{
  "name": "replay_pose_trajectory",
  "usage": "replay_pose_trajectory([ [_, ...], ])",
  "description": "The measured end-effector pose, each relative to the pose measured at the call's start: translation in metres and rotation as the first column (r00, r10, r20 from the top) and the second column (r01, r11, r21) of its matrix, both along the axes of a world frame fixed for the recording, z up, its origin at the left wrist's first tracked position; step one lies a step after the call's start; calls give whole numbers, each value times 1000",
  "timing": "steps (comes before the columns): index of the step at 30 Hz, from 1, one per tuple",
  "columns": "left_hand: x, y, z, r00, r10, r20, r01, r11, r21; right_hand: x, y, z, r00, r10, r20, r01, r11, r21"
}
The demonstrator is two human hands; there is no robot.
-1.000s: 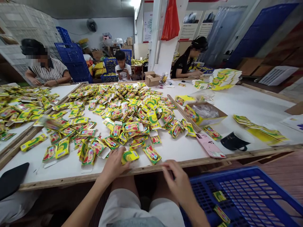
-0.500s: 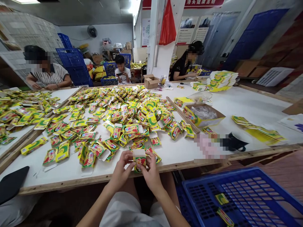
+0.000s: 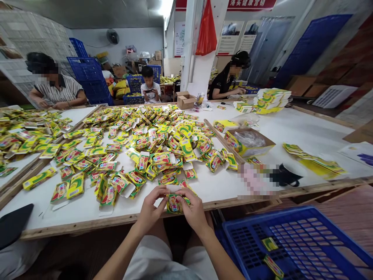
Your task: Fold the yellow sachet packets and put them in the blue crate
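Between my two hands, at the front edge of the white table (image 3: 259, 134), is a small yellow and green printed box (image 3: 174, 203) with a white flap standing up at its top. My left hand (image 3: 153, 204) pinches its left side with thumb and fingers. On the other side my right hand (image 3: 192, 208) grips it, the thumb on the printed face and the fingers up by the flap. Just beyond my hands spreads a large pile of similar small boxes (image 3: 163, 158), several with white end flaps sticking out.
A blue plastic crate (image 3: 233, 233) with a couple of small boxes stands low at right. On the table are an open carton (image 3: 262, 149), flat yellow cardboard (image 3: 320, 165), a black cup (image 3: 287, 177) and wooden dividing strips (image 3: 224, 142). Three other people sit beyond.
The box has turned in my hands: its printed front shows more and the white flap looks narrower. My right hand has shifted a little to the right.
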State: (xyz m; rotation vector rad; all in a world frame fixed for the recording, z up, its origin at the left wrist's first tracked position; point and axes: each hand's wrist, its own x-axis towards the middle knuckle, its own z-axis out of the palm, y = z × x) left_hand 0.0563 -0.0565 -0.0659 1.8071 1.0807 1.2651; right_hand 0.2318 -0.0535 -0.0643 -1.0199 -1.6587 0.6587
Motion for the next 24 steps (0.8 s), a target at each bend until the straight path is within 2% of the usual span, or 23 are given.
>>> replay_pose_trajectory([
  [4,0,1,2,999,38,-14,-37,998,56,-1,0,3,999,-34,-1,34,999,22],
  [13,-3,2,1,994,91,-54,-87,993,84,-4,3,3,1000,-19,3,19,1000,24],
  [18,-2,3,-5,989,145,31,-146,988,40,-9,3,-2,995,-69,-74,66,997,-39],
  [20,-3,2,-2,993,117,-5,-116,992,53,-10,2,-2,995,-67,-78,65,997,-29],
  [24,-3,1,9,995,27,-100,-17,995,103,-6,1,-1,999,32,39,-35,997,72],
])
